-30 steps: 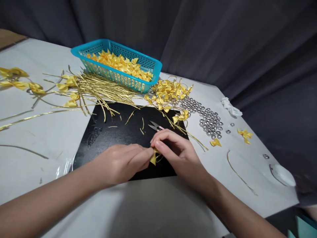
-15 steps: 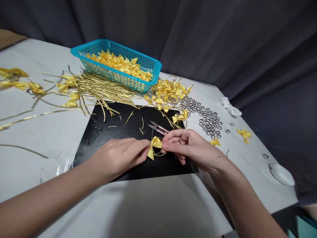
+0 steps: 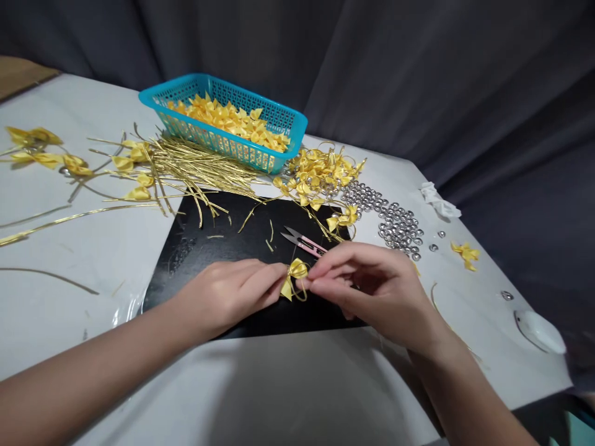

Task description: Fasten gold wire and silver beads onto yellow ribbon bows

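Note:
Over the black mat [image 3: 199, 248], my left hand [image 3: 232, 294] pinches a yellow ribbon bow [image 3: 297, 269] by its left side, hiding part of it. A thin gold cord [image 3: 302, 294] loops at the bow's right side. The fingertips of my right hand [image 3: 372, 288] are closed in a pinch on the cord, right beside the bow. What lies between those fingertips is mostly hidden. A length of gold cord [image 3: 436, 300] shows to the right of that hand. Pink-handled thread snips [image 3: 302, 240] lie on the mat just beyond my fingers, their handles partly covered.
A blue basket [image 3: 153, 99] of yellow bows stands at the back. Gold cords [image 3: 209, 167] lie in front of it. Bows with cords [image 3: 320, 170] and silver beads [image 3: 400, 226] are piled to the right. A white mouse-shaped object [image 3: 539, 331] sits near the right edge.
My right hand has turned, its fingers now pinching close to the bow. The cord loop at the bow looks smaller, and more cord shows to the hand's right. The view has shifted slightly.

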Action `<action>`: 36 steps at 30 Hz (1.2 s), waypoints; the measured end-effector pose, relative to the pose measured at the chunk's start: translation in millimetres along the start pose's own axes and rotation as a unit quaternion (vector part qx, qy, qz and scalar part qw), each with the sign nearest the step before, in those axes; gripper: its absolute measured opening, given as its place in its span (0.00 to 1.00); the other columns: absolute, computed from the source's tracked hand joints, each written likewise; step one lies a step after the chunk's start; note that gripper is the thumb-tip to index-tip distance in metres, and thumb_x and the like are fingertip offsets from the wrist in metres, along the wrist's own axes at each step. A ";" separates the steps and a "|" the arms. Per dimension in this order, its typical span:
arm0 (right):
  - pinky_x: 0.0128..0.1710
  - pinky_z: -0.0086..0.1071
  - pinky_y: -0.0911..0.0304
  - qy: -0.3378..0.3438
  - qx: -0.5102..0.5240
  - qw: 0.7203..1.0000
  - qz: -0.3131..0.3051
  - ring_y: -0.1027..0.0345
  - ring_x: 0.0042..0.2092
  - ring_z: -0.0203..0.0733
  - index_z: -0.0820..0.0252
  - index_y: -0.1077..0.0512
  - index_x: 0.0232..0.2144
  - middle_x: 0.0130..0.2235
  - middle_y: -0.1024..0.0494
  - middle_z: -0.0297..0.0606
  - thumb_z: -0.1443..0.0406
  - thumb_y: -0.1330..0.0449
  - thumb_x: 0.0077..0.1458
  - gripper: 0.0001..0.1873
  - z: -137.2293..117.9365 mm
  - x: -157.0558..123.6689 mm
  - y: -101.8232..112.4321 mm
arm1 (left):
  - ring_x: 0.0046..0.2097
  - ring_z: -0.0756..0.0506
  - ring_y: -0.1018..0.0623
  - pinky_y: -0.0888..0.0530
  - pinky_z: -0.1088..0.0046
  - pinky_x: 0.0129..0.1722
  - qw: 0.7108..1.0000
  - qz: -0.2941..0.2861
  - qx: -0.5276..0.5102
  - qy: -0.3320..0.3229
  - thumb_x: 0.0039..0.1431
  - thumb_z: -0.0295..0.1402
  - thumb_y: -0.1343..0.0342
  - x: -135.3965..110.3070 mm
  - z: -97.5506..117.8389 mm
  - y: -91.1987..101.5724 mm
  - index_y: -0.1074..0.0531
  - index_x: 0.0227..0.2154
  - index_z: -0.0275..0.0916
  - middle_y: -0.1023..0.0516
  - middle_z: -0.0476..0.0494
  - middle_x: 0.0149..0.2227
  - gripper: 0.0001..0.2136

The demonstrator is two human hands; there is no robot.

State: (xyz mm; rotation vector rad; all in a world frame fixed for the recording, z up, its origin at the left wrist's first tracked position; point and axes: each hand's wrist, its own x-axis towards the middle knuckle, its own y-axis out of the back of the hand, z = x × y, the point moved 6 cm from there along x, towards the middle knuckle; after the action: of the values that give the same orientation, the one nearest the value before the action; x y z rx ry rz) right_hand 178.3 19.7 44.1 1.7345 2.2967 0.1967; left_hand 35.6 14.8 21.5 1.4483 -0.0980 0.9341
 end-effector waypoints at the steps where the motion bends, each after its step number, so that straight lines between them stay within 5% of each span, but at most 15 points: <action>1: 0.14 0.22 0.49 0.028 -0.016 0.999 0.034 0.43 0.19 0.26 0.60 0.28 0.26 0.23 0.27 0.32 0.65 0.37 0.47 0.04 -1.8 -0.1 1.0 | 0.23 0.54 0.27 0.35 0.80 0.25 1.000 0.004 -0.001 -0.001 0.63 0.28 0.56 0.3 0.4 0.8 0.31 0.33 0.36 0.26 0.51 0.23 0.09; 5: 0.14 0.25 0.53 0.048 -0.045 0.990 0.127 0.48 0.18 0.25 0.60 0.27 0.29 0.26 0.28 0.32 0.65 0.37 0.47 0.05 3.7 4.0 4.9 | 0.23 0.55 0.27 0.35 0.81 0.25 1.000 0.013 -0.001 0.003 0.63 0.28 0.56 1.8 0.8 2.1 0.31 0.32 0.38 0.26 0.53 0.22 0.09; 10: 0.21 0.27 0.45 -0.016 -0.043 0.999 0.020 0.43 0.22 0.28 0.62 0.26 0.29 0.33 0.26 0.37 0.62 0.40 0.50 0.08 18.7 14.0 -8.6 | 0.22 0.55 0.29 0.36 0.81 0.24 1.000 0.024 -0.004 0.000 0.63 0.27 0.56 4.4 2.4 4.2 0.32 0.29 0.38 0.28 0.54 0.20 0.10; 14: 0.30 0.29 0.40 0.007 -0.043 0.999 0.028 0.37 0.30 0.33 0.60 0.28 0.27 0.33 0.27 0.37 0.63 0.41 0.51 0.06 16.5 13.5 -11.0 | 0.23 0.55 0.28 0.36 0.80 0.24 1.000 0.008 -0.009 -0.001 0.63 0.26 0.56 3.2 2.7 3.1 0.32 0.29 0.38 0.27 0.54 0.22 0.09; 23: 0.33 0.29 0.39 0.061 -0.094 0.993 -0.026 0.36 0.40 0.38 0.60 0.34 0.26 0.35 0.31 0.39 0.67 0.46 0.55 0.06 11.1 11.4 -19.1 | 0.25 0.54 0.27 0.35 0.80 0.26 0.997 -0.039 -0.050 -0.031 0.64 0.27 0.58 -2.7 2.1 -7.3 0.34 0.33 0.36 0.25 0.50 0.27 0.08; 30: 0.43 0.30 0.40 0.144 -0.091 0.985 0.017 0.35 0.38 0.35 0.59 0.33 0.26 0.32 0.30 0.35 0.70 0.46 0.55 0.06 3.3 9.8 -21.3 | 0.24 0.54 0.29 0.37 0.80 0.26 0.999 -0.010 -0.036 -0.026 0.64 0.26 0.56 -0.9 3.0 -0.8 0.34 0.33 0.36 0.28 0.51 0.23 0.07; 36: 0.40 0.29 0.37 0.128 -0.018 0.986 0.105 0.34 0.38 0.35 0.58 0.34 0.27 0.34 0.30 0.35 0.68 0.46 0.57 0.06 0.2 5.7 -4.2 | 0.21 0.53 0.32 0.40 0.78 0.20 0.993 -0.089 -0.059 -0.047 0.65 0.27 0.65 -1.3 10.5 -12.2 0.34 0.29 0.37 0.31 0.52 0.20 0.15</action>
State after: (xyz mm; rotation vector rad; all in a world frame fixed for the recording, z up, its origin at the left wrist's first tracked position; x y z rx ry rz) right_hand 173.0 24.0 42.1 2.0369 2.2545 0.5269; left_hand 46.9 6.9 13.0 1.3676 -0.0904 0.7030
